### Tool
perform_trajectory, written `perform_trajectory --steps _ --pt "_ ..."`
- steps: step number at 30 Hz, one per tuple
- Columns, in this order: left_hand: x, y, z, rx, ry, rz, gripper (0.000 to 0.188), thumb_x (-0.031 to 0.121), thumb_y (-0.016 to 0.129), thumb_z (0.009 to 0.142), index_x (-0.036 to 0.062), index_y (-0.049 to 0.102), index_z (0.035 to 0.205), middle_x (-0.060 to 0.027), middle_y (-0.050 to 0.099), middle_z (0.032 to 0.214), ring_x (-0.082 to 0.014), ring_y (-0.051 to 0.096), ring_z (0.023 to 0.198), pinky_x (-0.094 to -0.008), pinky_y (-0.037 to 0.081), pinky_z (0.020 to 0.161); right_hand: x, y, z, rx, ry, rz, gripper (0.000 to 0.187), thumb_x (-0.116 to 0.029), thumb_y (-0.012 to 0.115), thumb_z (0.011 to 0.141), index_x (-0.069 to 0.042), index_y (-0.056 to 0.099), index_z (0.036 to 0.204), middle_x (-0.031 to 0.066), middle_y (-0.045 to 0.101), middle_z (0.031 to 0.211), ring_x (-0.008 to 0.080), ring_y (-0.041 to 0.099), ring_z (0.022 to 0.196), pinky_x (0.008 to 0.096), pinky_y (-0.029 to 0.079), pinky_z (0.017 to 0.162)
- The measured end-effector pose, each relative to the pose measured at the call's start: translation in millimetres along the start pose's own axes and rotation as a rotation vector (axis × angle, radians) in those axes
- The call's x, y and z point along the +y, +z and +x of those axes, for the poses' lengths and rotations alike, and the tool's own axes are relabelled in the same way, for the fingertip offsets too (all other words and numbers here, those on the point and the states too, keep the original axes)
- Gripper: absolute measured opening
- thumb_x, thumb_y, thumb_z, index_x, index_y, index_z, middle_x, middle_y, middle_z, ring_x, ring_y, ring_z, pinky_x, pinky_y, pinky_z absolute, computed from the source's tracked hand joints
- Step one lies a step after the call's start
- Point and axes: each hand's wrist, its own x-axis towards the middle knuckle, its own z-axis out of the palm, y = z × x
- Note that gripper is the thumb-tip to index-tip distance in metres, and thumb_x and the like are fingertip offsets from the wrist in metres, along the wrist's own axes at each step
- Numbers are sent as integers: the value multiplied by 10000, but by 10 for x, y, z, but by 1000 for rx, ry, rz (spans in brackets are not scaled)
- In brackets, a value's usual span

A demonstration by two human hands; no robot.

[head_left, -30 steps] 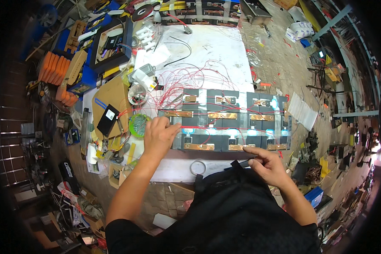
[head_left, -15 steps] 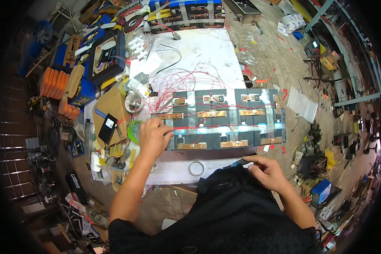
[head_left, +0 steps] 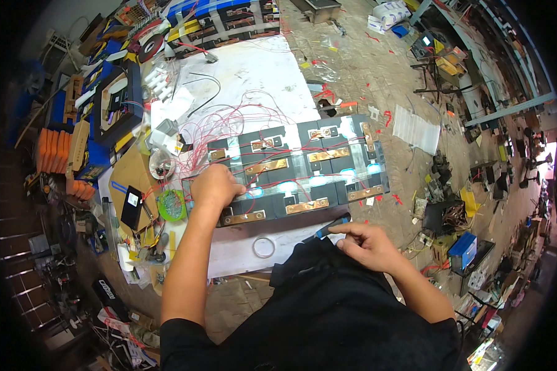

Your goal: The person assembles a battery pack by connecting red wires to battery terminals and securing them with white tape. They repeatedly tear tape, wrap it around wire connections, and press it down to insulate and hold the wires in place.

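Note:
A black battery pack (head_left: 278, 201) with copper bars, clear tape and red wires lies on the white-topped table. My left hand (head_left: 215, 187) is closed over its near left end, the fingertips pinching red wires (head_left: 272, 183) that run across the cells. Close to my body, my right hand (head_left: 366, 246) is closed on the end of a slim black-and-blue tool (head_left: 333, 227); its kind I cannot make out. This tool points toward the pack's near edge, apart from it. My left hand hides the pack's corner and part of the wires.
A tape roll (head_left: 263, 247) lies between the pack and me. To the left are a green bowl (head_left: 171, 205), a clear tub (head_left: 162, 164) and a black module (head_left: 132, 207) on cardboard. Another battery pack (head_left: 229, 25) stands at the far end. Scraps litter the floor on the right.
The whole view has swung, so the pack and table sit farther left and look tilted. My left hand is more curled over the pack's end. My right hand keeps the tool.

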Motion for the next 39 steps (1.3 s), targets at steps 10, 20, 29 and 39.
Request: perform_trajectory --steps 10,20,29,39 --pt "-105 -6 -102 100 -102 141 616 613 997 644 67 810 860 -142 820 918 -348 793 840 -482 600 730 187 -175 28 -60 -41 93 334 -114 730 1037 -50 741 1364 -57 590 799 40 512 755 265 465 695" --pt "360 867 -762 714 374 -8 343 201 826 922 97 768 1244 -117 745 1203 -342 678 1133 -482 540 924 185 -828 314 -71 -183 9 328 -123 717 1037 -39 748 1353 -67 570 811 38 491 747 254 457 685" --pt "941 1424 -987 636 261 6 587 306 804 956 103 666 1489 -177 602 1523 -396 554 1395 -537 423 1146 200 -1028 522 -176 -189 -219 339 -161 710 1016 -41 744 1332 110 770 954 184 699 810 335 563 773" --pt "1058 1469 -1029 544 202 59 677 494 741 1002 226 582 1603 -272 452 1674 -473 420 1551 -594 353 1239 254 -1058 591 -295 -256 -265 344 -182 727 995 -43 749 1308 186 783 1007 262 758 833 386 592 776"
